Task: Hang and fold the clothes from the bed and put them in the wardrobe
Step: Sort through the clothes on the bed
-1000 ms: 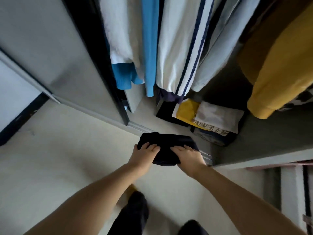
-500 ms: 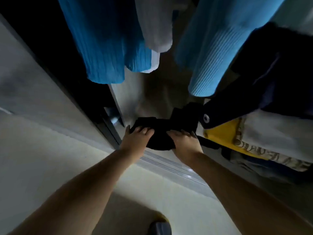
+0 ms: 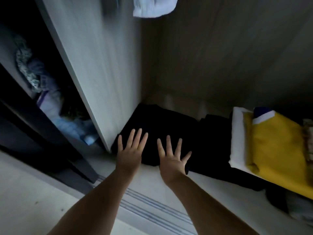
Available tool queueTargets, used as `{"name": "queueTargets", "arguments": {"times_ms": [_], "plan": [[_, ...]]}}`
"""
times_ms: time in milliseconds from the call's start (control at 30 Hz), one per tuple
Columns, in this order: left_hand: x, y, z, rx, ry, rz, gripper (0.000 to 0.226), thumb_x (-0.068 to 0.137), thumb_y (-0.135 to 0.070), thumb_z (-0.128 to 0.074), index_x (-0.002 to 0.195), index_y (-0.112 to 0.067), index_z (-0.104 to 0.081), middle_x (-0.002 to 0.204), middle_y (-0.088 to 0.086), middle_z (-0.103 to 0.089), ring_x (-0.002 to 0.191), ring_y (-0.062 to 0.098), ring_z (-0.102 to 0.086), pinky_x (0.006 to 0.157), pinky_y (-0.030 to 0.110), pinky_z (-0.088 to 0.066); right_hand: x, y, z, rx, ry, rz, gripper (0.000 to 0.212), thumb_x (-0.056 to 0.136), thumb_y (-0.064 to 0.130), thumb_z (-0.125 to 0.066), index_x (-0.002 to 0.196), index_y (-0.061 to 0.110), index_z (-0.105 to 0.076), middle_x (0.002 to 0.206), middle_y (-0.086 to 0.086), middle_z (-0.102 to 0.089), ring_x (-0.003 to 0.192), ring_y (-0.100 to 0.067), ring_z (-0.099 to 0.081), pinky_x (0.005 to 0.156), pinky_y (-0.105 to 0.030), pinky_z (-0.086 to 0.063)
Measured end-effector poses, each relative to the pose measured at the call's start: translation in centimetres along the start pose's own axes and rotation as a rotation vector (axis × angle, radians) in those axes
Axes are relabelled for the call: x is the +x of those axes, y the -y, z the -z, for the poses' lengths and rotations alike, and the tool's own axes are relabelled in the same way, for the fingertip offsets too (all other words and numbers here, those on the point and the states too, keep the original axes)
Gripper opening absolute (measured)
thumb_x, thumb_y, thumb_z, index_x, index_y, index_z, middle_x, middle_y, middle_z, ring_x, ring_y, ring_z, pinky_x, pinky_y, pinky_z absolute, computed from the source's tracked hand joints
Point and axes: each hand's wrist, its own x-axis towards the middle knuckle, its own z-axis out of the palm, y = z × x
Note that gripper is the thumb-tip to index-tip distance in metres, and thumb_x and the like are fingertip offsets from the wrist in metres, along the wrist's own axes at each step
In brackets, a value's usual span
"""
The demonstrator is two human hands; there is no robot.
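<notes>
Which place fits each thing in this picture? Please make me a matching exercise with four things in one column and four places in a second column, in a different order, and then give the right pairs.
Things:
1. black folded garment
2. yellow folded garment
3. white cloth
4. left hand

Places:
A. hanging at the top of the view
B. in the wardrobe's left corner, against the white side panel
C. flat on the near left part of the black garment
D. on the pile at the right of the wardrobe floor

Pairs: 1-B, 2-D, 3-A, 4-C
</notes>
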Motion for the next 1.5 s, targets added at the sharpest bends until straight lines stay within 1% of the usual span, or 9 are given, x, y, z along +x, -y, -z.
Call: {"name": "queueTargets", "arguments": {"times_ms": [67, 133, 200, 400, 567, 800, 1000, 1233, 1500], "plan": [[0.1, -0.1, 1.1, -0.035, 0.089, 0.015, 0.054, 0.091, -0.028, -0.035, 0.145, -0.024, -0.028, 0.148, 0.005, -0.043, 0.134, 0.023, -0.044, 0.103, 0.061, -0.034, 0.4, -0.6, 0.8, 0.028, 0.062, 0.026, 0.095, 0.096, 0.022, -0.052, 0.144, 0.034, 0.029, 0.154, -0.001, 0.034, 0.138, -0.043, 0.029, 0.106, -0.073, -0.003], [0.0, -0.1, 3.5, -0.092, 0.175, 0.042, 0.062, 0.097, -0.023, -0.034, 0.152, -0.025, -0.004, 0.161, 0.004, -0.009, 0.148, 0.023, -0.012, 0.112, 0.061, -0.019, 0.1, -1.3, 2.7, 0.08, 0.181, 0.041, 0.084, 0.098, 0.033, -0.047, 0.148, 0.037, 0.02, 0.155, 0.002, 0.032, 0.141, -0.038, 0.026, 0.109, -0.07, -0.005], [-0.8, -0.3, 6.2, -0.144, 0.41, 0.056, 0.072, 0.099, -0.015, -0.035, 0.151, -0.024, 0.014, 0.16, 0.002, 0.019, 0.147, 0.023, 0.014, 0.115, 0.056, -0.003, -1.1, -1.4, 4.4, 0.085, 0.263, 0.052, 0.078, 0.099, 0.038, -0.044, 0.15, 0.035, 0.015, 0.157, 0.0, 0.028, 0.144, -0.035, 0.022, 0.111, -0.067, -0.005], [-10.8, -2.3, 13.1, -0.206, 0.593, -0.036, 0.089, 0.095, -0.014, -0.048, 0.148, -0.021, 0.024, 0.157, 0.004, 0.027, 0.145, 0.024, 0.021, 0.118, 0.052, 0.001, -12.1, 0.1, 7.0, -0.046, 0.279, 0.181, 0.072, 0.101, 0.031, -0.038, 0.151, 0.03, 0.014, 0.159, -0.004, 0.019, 0.145, -0.028, 0.02, 0.112, -0.063, 0.004], [-16.7, 0.2, 24.0, -0.29, 0.699, -0.047, 0.085, 0.094, -0.001, -0.043, 0.151, -0.024, 0.016, 0.16, 0.005, 0.017, 0.147, 0.022, 0.013, 0.119, 0.05, -0.002, -21.3, 0.3, 14.3, -0.078, 0.389, 0.18, 0.07, 0.102, 0.029, -0.037, 0.151, 0.027, 0.014, 0.16, -0.004, 0.017, 0.146, -0.028, 0.018, 0.113, -0.06, 0.003], [-19.4, 4.7, 42.3, -0.254, 0.68, 0.027, 0.063, 0.089, -0.008, -0.049, 0.147, -0.013, -0.023, 0.141, 0.012, -0.042, 0.13, 0.029, -0.041, 0.099, 0.042, -0.038, -31.2, 2.6, 28.2, 0.036, 0.438, 0.108, 0.063, 0.1, 0.027, -0.037, 0.153, 0.023, -0.002, 0.161, -0.004, -0.004, 0.148, -0.028, -0.001, 0.117, -0.051, -0.015], [-24.4, 6.4, 54.5, -0.265, 0.656, 0.05, 0.055, 0.092, -0.006, -0.04, 0.145, -0.016, -0.027, 0.139, 0.009, -0.044, 0.127, 0.028, -0.043, 0.095, 0.04, -0.04, -40.3, 3.3, 38.2, 0.233, 0.338, 0.062, 0.045, 0.097, 0.015, -0.037, 0.141, 0.014, -0.035, 0.141, -0.01, -0.04, 0.126, -0.029, -0.04, 0.098, -0.04, -0.041], [-29.6, 4.1, 61.4, -0.219, 0.705, -0.026, 0.051, 0.094, -0.008, -0.038, 0.143, -0.016, -0.029, 0.134, 0.009, -0.048, 0.122, 0.027, -0.048, 0.092, 0.039, -0.042, -49.7, -2.6, 42.3, 0.31, 0.279, -0.088, 0.04, 0.096, 0.013, -0.036, 0.136, 0.014, -0.043, 0.136, -0.009, -0.047, 0.121, -0.028, -0.047, 0.091, -0.035, -0.042], [-29.9, -7.7, 69.4, -0.222, 0.582, -0.258, 0.03, 0.092, -0.007, -0.04, 0.121, -0.012, -0.043, 0.123, 0.012, -0.053, 0.111, 0.031, -0.053, 0.082, 0.037, -0.042, -60.4, -14.9, 42.7, 0.398, 0.219, -0.303, 0.039, 0.09, 0.013, -0.041, 0.127, 0.014, -0.05, 0.13, -0.009, -0.054, 0.116, -0.027, -0.054, 0.094, -0.036, -0.048]]}}
